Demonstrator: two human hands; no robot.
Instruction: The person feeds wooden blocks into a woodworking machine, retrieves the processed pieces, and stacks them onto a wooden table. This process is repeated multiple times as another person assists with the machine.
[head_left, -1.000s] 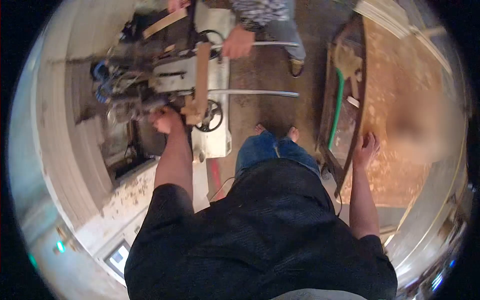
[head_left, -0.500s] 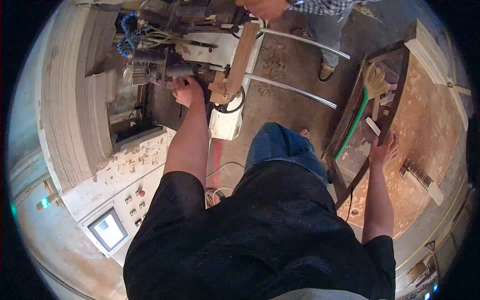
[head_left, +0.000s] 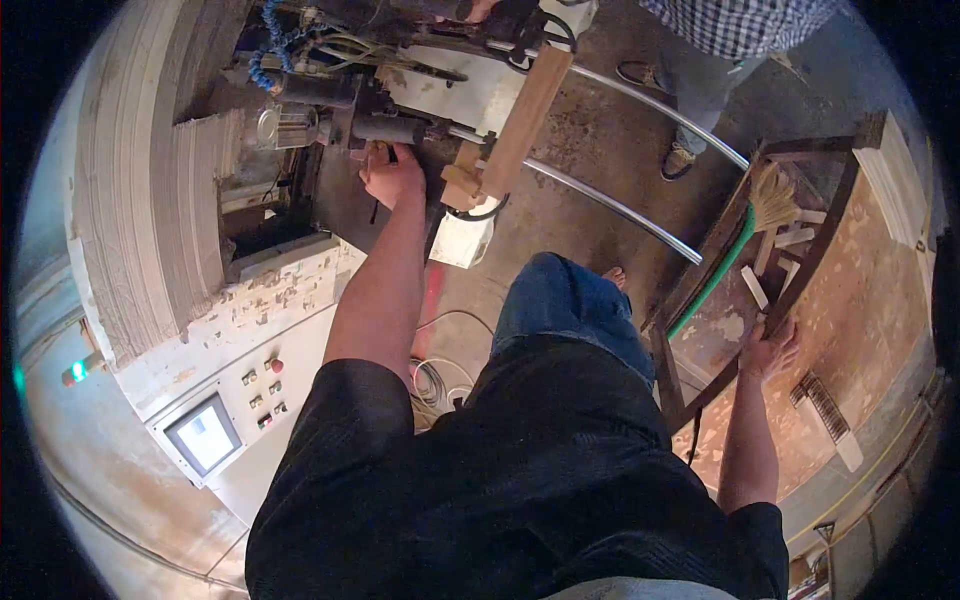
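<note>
Machine (head_left: 425, 90), scuffed white and dark metal. Worktop (head_left: 880, 290), blotchy brown. Two smooth round rods (head_left: 615, 208), one wood plank (head_left: 528, 125) across both. Dark cylinder (head_left: 392, 131) on machine; left hand (head_left: 394, 178) beside it, fingers curled, can't tell if gripping. Right hand (head_left: 769, 354) on worktop edge, fingers loosely spread.

Your left arm (head_left: 375, 275) reaches forward and slants inward, ending in your left hand (head_left: 393, 180), back upward, its fingers (head_left: 377, 158) bent and their tips partly hidden. Your right arm (head_left: 750, 445) extends forward, out to the side; your right hand (head_left: 768, 355) is palm down, fingers loosely extended.
</note>
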